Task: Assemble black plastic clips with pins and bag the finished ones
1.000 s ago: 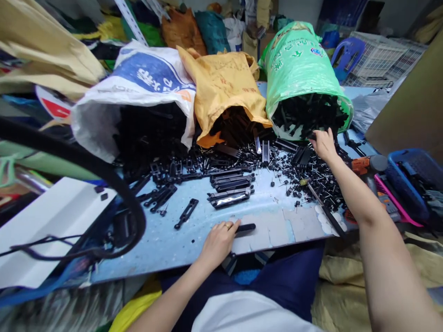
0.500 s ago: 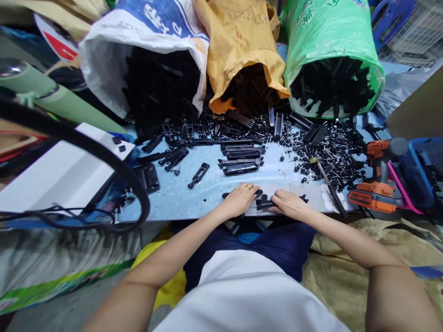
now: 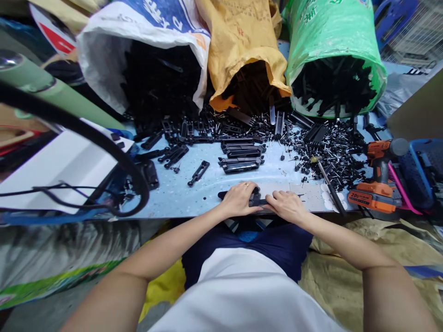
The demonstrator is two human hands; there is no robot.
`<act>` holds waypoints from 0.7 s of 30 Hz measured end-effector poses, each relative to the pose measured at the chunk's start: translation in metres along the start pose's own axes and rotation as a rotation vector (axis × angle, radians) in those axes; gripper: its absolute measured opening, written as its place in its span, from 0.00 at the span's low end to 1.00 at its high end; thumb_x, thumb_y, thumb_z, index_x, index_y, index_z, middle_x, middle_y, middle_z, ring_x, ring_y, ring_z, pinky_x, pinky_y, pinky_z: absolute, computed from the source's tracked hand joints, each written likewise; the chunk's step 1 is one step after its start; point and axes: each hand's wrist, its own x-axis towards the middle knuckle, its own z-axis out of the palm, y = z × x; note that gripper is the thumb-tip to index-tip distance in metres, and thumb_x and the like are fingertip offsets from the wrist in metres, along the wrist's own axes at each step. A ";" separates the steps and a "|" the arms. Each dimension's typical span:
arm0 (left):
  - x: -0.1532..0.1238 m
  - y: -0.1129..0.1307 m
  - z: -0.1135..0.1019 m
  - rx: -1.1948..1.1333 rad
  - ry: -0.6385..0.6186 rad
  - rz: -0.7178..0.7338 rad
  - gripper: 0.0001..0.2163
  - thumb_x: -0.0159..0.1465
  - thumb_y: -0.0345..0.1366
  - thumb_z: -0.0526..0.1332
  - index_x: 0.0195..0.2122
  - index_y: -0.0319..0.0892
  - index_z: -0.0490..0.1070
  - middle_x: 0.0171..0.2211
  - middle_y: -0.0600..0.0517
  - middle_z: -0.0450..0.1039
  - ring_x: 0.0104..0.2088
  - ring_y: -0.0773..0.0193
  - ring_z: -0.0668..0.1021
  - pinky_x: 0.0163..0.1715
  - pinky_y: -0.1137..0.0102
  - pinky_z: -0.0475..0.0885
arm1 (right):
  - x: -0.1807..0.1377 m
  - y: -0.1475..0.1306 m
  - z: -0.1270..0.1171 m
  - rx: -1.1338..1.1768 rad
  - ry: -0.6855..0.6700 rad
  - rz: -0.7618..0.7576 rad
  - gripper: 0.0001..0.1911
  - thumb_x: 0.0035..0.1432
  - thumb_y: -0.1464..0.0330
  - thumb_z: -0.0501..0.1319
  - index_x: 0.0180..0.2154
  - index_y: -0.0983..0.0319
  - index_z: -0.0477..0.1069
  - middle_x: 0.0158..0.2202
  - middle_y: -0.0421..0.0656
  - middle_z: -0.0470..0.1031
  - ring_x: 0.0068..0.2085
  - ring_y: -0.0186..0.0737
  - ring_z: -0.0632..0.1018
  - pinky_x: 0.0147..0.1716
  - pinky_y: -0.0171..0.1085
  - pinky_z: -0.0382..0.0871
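Note:
My left hand (image 3: pixel 238 199) and my right hand (image 3: pixel 285 206) meet at the near edge of the light blue table (image 3: pixel 180 193). Between them lies a long black plastic part (image 3: pixel 256 200), which both hands grip, the left with a ring on one finger. Just beyond the hands sits a neat stack of similar black plastic strips (image 3: pixel 241 157). A single black strip (image 3: pixel 198 172) lies apart to the left.
Three open sacks of black parts lie at the back: white-blue (image 3: pixel 138 50), yellow (image 3: pixel 242 46), green (image 3: pixel 332 50). Small black screws (image 3: pixel 328 152) and a screwdriver (image 3: pixel 328 184) cover the right side. An orange cordless drill (image 3: pixel 379 180) stands at the right edge. A thick black cable (image 3: pixel 86 138) loops on the left.
My right hand came back from the green sack to the near edge with a part and joined my left hand. The two hands have since closed together on the black part.

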 end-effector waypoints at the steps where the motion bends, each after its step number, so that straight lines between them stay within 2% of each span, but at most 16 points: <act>1: -0.001 -0.002 0.000 -0.003 0.025 0.003 0.26 0.53 0.55 0.59 0.44 0.39 0.62 0.40 0.44 0.70 0.41 0.52 0.74 0.38 0.62 0.69 | 0.000 -0.001 -0.002 -0.015 0.012 -0.003 0.23 0.66 0.58 0.37 0.44 0.61 0.65 0.35 0.47 0.72 0.37 0.40 0.74 0.28 0.35 0.54; 8: -0.003 -0.010 0.003 -0.001 0.083 0.051 0.21 0.55 0.52 0.59 0.41 0.40 0.63 0.36 0.47 0.72 0.37 0.55 0.76 0.31 0.66 0.69 | 0.007 0.001 -0.023 -0.077 0.033 -0.080 0.20 0.66 0.60 0.41 0.45 0.62 0.65 0.33 0.47 0.72 0.36 0.40 0.73 0.27 0.35 0.52; 11: -0.004 -0.010 0.005 0.020 0.121 0.062 0.19 0.56 0.51 0.58 0.39 0.40 0.64 0.34 0.47 0.72 0.35 0.56 0.76 0.31 0.67 0.69 | 0.009 0.004 -0.021 -0.088 0.084 -0.099 0.18 0.66 0.60 0.43 0.43 0.62 0.66 0.32 0.46 0.72 0.35 0.39 0.72 0.27 0.35 0.51; 13: -0.003 -0.007 0.005 0.038 0.091 0.052 0.19 0.56 0.51 0.58 0.38 0.40 0.64 0.33 0.47 0.72 0.34 0.56 0.76 0.31 0.67 0.69 | 0.009 0.008 -0.011 -0.079 0.123 -0.111 0.18 0.65 0.60 0.44 0.41 0.62 0.67 0.31 0.46 0.72 0.33 0.38 0.72 0.27 0.35 0.51; 16: 0.007 0.004 0.001 0.072 -0.029 0.056 0.20 0.55 0.52 0.59 0.37 0.39 0.65 0.33 0.46 0.73 0.36 0.54 0.76 0.33 0.65 0.70 | 0.006 0.016 0.013 -0.030 0.206 -0.095 0.20 0.65 0.58 0.45 0.35 0.63 0.69 0.29 0.45 0.72 0.32 0.38 0.71 0.29 0.36 0.53; 19: 0.035 0.026 -0.003 0.051 -0.077 0.077 0.19 0.60 0.49 0.56 0.41 0.37 0.65 0.40 0.42 0.72 0.45 0.52 0.73 0.41 0.63 0.69 | -0.008 0.028 0.037 0.071 0.388 -0.001 0.20 0.64 0.59 0.46 0.31 0.62 0.70 0.32 0.45 0.74 0.35 0.39 0.71 0.34 0.37 0.57; 21: 0.064 0.048 -0.002 -0.015 -0.089 0.046 0.15 0.66 0.43 0.49 0.44 0.37 0.64 0.43 0.42 0.72 0.46 0.56 0.73 0.44 0.64 0.68 | -0.022 0.039 0.046 0.156 0.537 0.135 0.19 0.65 0.61 0.46 0.32 0.62 0.70 0.35 0.46 0.75 0.37 0.39 0.71 0.37 0.38 0.59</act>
